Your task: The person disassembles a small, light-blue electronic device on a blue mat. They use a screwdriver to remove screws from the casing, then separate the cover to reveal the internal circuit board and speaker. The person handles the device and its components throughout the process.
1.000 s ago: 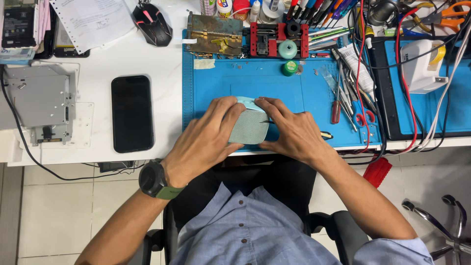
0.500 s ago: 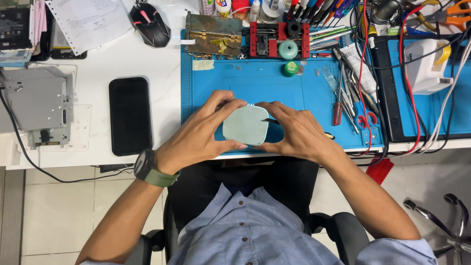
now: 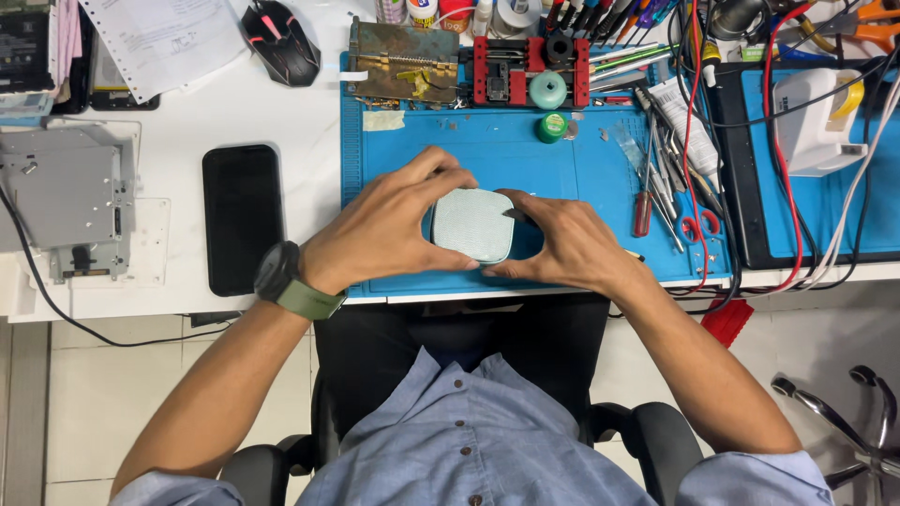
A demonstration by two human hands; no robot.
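Note:
A small pale-green device with rounded corners and a fabric-like face [image 3: 472,225] is held over the blue work mat [image 3: 506,150]. My left hand [image 3: 384,225] wraps its left side, fingers over the top edge and thumb under the bottom. My right hand [image 3: 562,244] grips its right side, with a thin dark tool partly showing between the fingers. A dark watch with a green strap sits on my left wrist.
A black phone [image 3: 242,217] lies face up left of the mat. Farther left is a grey metal drive [image 3: 61,201]. Screwdrivers, tweezers and scissors [image 3: 670,178] lie on the mat's right. A red clamp fixture [image 3: 525,70], a mouse [image 3: 279,42] and cables line the back.
Both hands have turned the device so its pale-green face shows more fully. The hands stay at the mat's front edge.

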